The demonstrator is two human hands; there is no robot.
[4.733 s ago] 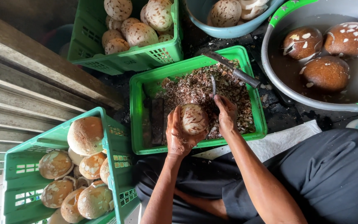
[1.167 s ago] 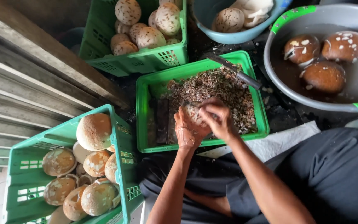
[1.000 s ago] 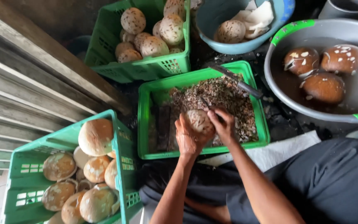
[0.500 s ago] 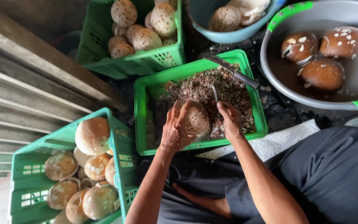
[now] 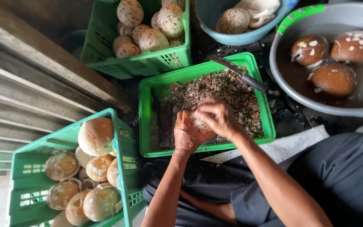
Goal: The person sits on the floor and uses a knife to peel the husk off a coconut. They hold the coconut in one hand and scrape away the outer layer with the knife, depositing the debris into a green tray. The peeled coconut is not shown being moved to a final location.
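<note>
- No labels, signs or screens show anywhere around the middle green crate (image 5: 148,122) of brown shavings.
- No printed packages either: the only containers near that crate are plain green crates and bare basins, all unmarked.

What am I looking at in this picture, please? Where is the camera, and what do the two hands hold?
The camera sits on a person's head and looks down, so you see that person's own arms. The left hand and the right hand together hold a round, pale peeled coconut over a green crate of brown shavings. A knife lies across that crate. At the lower left, a green crate holds brown-patched coconuts; at the top, another green crate holds paler ones. At the right, a grey basin holds three dark coconuts in water, and a blue bowl holds white pieces.
</note>
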